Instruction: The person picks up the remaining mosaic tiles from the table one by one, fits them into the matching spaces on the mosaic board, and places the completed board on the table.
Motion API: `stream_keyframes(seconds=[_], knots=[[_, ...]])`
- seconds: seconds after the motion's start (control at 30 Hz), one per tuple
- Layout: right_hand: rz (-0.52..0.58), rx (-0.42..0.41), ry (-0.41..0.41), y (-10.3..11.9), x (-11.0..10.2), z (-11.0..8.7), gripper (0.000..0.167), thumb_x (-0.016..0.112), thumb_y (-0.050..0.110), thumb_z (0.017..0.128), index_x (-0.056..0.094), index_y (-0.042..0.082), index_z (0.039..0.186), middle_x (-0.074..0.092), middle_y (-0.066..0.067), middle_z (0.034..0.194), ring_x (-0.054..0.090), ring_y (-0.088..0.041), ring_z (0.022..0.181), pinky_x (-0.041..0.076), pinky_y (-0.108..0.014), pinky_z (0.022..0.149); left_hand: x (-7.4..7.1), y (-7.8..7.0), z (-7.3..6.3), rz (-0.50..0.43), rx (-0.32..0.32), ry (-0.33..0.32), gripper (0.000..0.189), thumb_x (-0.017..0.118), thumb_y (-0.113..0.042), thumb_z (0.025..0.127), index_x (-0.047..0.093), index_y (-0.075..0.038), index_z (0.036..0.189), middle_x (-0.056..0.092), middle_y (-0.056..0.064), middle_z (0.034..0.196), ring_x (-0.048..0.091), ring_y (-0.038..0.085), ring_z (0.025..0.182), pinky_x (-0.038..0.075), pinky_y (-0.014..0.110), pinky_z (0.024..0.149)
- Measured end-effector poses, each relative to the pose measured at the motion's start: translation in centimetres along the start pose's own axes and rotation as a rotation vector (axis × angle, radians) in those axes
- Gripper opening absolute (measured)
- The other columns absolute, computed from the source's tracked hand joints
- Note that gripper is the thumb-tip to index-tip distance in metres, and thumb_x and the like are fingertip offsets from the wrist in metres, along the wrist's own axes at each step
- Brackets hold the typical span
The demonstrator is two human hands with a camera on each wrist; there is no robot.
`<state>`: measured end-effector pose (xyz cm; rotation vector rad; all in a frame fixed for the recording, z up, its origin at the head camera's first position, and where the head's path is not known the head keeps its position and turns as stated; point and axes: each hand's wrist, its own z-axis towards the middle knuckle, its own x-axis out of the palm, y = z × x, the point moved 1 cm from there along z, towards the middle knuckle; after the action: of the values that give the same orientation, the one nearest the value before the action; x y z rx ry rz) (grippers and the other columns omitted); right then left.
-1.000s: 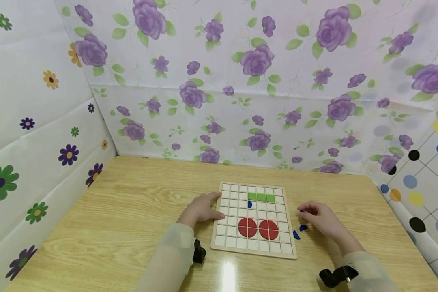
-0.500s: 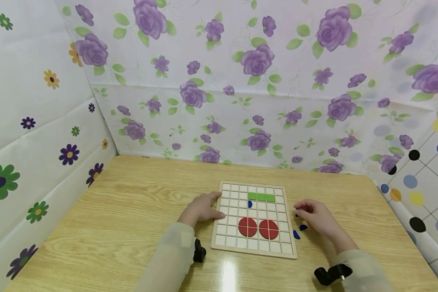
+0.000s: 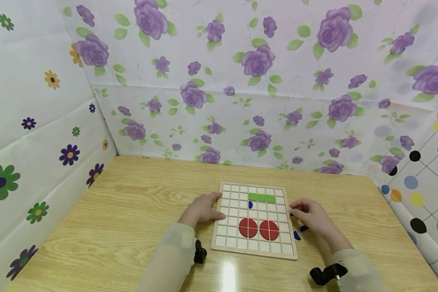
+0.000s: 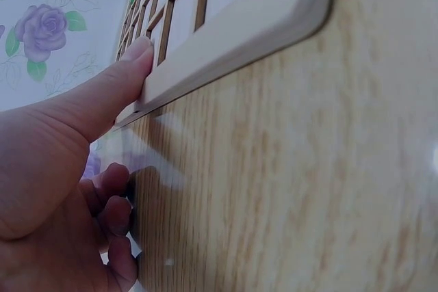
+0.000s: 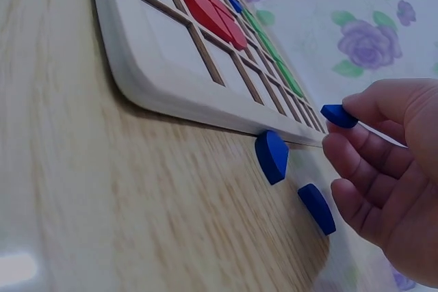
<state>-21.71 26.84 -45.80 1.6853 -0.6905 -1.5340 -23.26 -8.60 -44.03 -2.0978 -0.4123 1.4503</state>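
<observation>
A wooden grid board [image 3: 221,241] lies on the table, bearing two red circles [image 3: 247,224] made of quarter pieces, a row of green squares [image 3: 261,197] and one blue half-round piece [image 3: 250,205]. At its left edge my left hand [image 3: 200,208] rests thumb and forefinger on the rim; the left wrist view shows the thumb [image 4: 130,73] on the frame, the other fingers loosely bent. Just off the right edge, my right hand [image 3: 314,217] pinches a small blue piece [image 5: 335,115] between thumb and fingers. Two loose blue pieces [image 5: 272,157] lie below that hand.
The wood-grain table [image 3: 138,211] spreads around the board. Flowered cloth [image 3: 190,121] hangs behind it and more patterned sheets stand at both sides. A black wrist mount [image 3: 200,252] sits on the left sleeve, another [image 3: 326,275] on the right.
My right hand has shifted left toward the board's right edge with the blue piece between its fingers. The left hand and the board have stayed in place.
</observation>
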Motion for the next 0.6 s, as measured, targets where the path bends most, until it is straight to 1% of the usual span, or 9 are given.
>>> stream_keyframes(seconds=[0.07, 0.3, 0.43, 0.6], knots=[[0.004, -0.007, 0.005, 0.11, 0.12, 0.0, 0.024, 0.061, 0.017, 0.093, 0.063, 0.0, 0.109, 0.066, -0.011, 0.092, 0.057, -0.015, 0.076, 0.049, -0.025, 0.061, 0.01, 0.02, 0.01, 0.001, -0.003, -0.002, 0.076, 0.075, -0.037, 0.08, 0.038, -0.026, 0.146, 0.033, 0.019, 0.15, 0.028, 0.041, 0.139, 0.029, 0.06, 0.108], [0.018, 0.016, 0.021, 0.38, 0.31, -0.08, 0.026, 0.061, 0.021, 0.093, 0.063, 0.001, 0.11, 0.065, -0.013, 0.094, 0.058, -0.016, 0.076, 0.051, -0.027, 0.06, 0.19, -0.04, 0.16, 0.008, -0.003, -0.005, 0.076, 0.074, -0.039, 0.08, 0.038, -0.026, 0.146, 0.034, 0.019, 0.15, 0.029, 0.042, 0.138, 0.03, 0.061, 0.107], [0.026, 0.009, 0.029, 0.35, 0.42, 0.02, 0.026, 0.061, 0.02, 0.093, 0.062, 0.0, 0.111, 0.065, -0.013, 0.093, 0.057, -0.016, 0.074, 0.05, -0.028, 0.058, 0.2, -0.03, 0.18, 0.007, -0.004, -0.005, 0.076, 0.074, -0.039, 0.08, 0.038, -0.026, 0.146, 0.034, 0.019, 0.15, 0.029, 0.042, 0.138, 0.029, 0.061, 0.107], [0.049, 0.033, 0.039, 0.46, 0.64, 0.12, 0.027, 0.061, 0.021, 0.093, 0.062, 0.001, 0.112, 0.065, -0.012, 0.092, 0.057, -0.017, 0.072, 0.051, -0.03, 0.055, 0.3, 0.19, 0.28, 0.012, -0.01, -0.008, 0.077, 0.074, -0.04, 0.08, 0.037, -0.027, 0.146, 0.032, 0.019, 0.151, 0.027, 0.043, 0.139, 0.028, 0.063, 0.107]])
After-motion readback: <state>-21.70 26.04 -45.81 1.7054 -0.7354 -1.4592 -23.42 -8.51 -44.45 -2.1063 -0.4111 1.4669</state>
